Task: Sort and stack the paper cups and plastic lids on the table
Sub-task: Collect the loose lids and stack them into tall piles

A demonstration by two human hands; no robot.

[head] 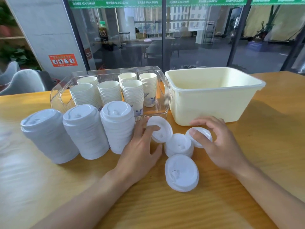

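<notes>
White lid stacks (pixel 85 131) are standing before the clear bin (pixel 165 90) of paper cups (pixel 132 93); the left hand (pixel 140 146) is pinching one lid (pixel 159 128), the right hand (pixel 219 142) another (pixel 202 138), flanking a short stack (pixel 179 145).

White plastic lids (pixel 181 172) lie on an orange-brown wood-grain tabletop (pixel 272 129). The paper cups (pixel 132 91) are white with blue prints, in a clear bin (pixel 61 90) beside a pale yellow tub (pixel 214 104).
</notes>
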